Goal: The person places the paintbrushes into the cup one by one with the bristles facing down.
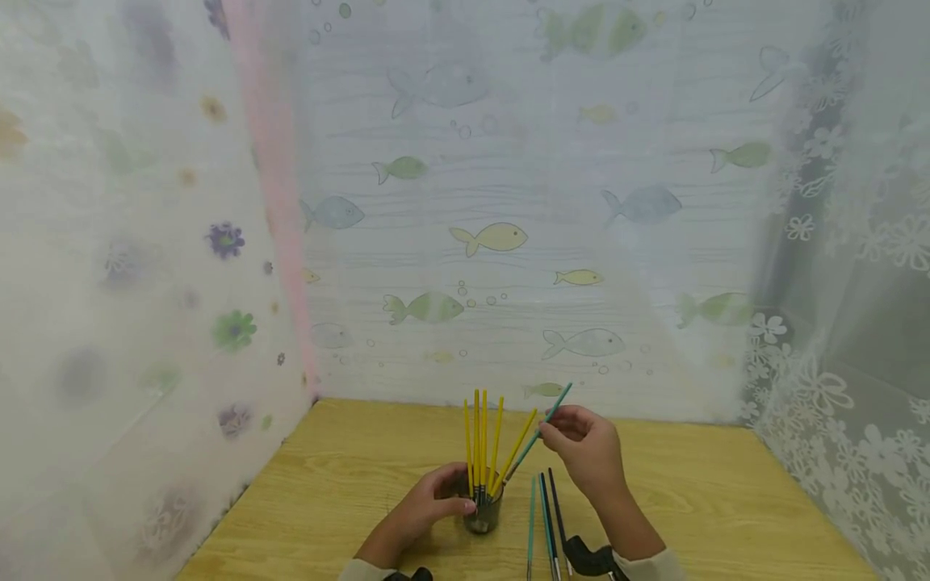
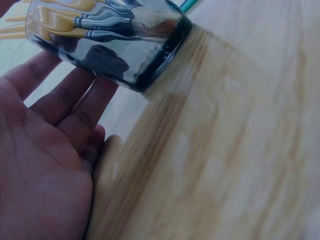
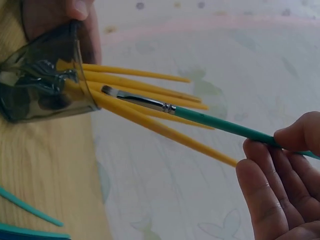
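A smoky clear glass [image 1: 483, 520] stands on the table, and my left hand [image 1: 429, 504] holds it round the side with the thumb at the front. Several yellow-handled paintbrushes [image 1: 484, 436] lean in it, bristles down, as the left wrist view shows through the glass wall. My right hand [image 1: 588, 456] pinches a teal paintbrush [image 3: 215, 121] by its handle between thumb and fingertips. That brush slants down toward the glass. Its flat bristle tip [image 3: 109, 90] is right at the rim, overlapping the yellow handles in the right wrist view.
Right of the glass, several more brushes lie side by side on the wooden table [image 1: 291, 500], among them a teal brush [image 1: 531, 516] and a dark-handled brush [image 1: 556, 508]. A fish-print sheet [image 1: 501, 161] hangs behind the table, with flowered sheets at both sides.
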The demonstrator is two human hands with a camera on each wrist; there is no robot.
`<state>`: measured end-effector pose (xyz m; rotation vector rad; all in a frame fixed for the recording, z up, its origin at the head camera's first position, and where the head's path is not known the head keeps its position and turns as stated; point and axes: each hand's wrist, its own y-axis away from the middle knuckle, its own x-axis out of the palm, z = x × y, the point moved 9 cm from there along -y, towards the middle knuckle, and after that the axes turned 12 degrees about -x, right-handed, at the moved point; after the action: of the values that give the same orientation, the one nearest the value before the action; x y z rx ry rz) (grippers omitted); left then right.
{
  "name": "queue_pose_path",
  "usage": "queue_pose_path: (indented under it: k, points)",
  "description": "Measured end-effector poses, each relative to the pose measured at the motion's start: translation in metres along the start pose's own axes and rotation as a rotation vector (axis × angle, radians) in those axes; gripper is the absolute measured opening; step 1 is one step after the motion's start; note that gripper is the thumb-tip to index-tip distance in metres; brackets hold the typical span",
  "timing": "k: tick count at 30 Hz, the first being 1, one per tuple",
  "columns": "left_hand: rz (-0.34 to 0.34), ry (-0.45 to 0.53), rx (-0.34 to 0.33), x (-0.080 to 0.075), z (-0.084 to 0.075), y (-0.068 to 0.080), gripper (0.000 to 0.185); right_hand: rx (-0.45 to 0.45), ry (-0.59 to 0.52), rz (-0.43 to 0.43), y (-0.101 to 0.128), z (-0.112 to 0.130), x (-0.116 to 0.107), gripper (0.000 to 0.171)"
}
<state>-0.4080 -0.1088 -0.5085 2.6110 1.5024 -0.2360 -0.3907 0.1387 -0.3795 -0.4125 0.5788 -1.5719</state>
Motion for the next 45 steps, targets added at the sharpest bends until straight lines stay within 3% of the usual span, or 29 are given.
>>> queue_pose_path:
  k: [9,31,45]
  points:
    - [0.007,0.005,-0.010,0.000,0.000,-0.001,0.054,0.037,0.041,0.030,0.005,-0.008,0.013,0.028]
    - [0.020,0.003,-0.001,0.000,-0.003,0.000,0.051,0.080,0.045,0.125,0.017,-0.032,0.041,0.015]
    - [0.018,0.002,0.001,0.000,0.000,0.000,0.053,0.124,0.084,0.176,0.022,-0.044,0.048,0.021]
